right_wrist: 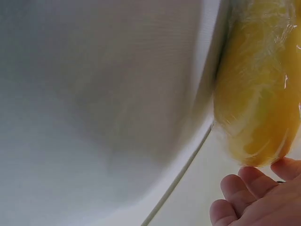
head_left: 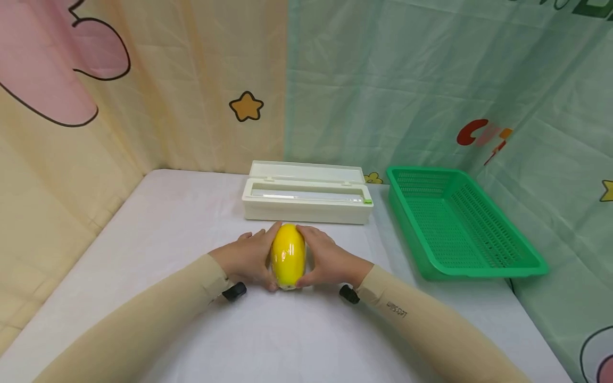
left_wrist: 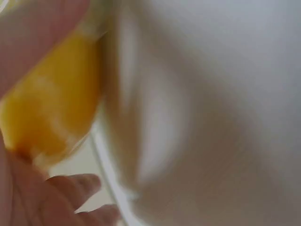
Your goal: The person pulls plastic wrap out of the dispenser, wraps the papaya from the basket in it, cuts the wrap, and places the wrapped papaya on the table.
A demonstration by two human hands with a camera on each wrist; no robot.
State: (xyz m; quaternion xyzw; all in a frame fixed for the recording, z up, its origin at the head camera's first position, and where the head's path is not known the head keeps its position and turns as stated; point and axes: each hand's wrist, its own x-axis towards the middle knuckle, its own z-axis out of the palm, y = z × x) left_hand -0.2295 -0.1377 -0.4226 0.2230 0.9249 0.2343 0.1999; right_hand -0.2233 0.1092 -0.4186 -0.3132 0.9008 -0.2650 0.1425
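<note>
A shiny yellow oval fruit (head_left: 288,255), its exact kind unclear, is in the middle of the table between both hands. In the right wrist view, clear wrinkled film covers the fruit (right_wrist: 258,89). My left hand (head_left: 248,259) holds its left side, thumb near and index finger far, with the other fingers spread away. On the opposite side my right hand (head_left: 331,259) grips it with thumb and fingertips. The left wrist view is blurred, showing the fruit (left_wrist: 56,99) beside the thumb. Just beyond the hands stands a white cling film dispenser (head_left: 306,211), lid raised.
A green plastic basket (head_left: 413,226) with perforated sides stands at the right of the white-covered table (head_left: 191,213). On the dispenser's right end is a small green slider (head_left: 367,201). Printed curtains (head_left: 191,80) border the table at the back and sides.
</note>
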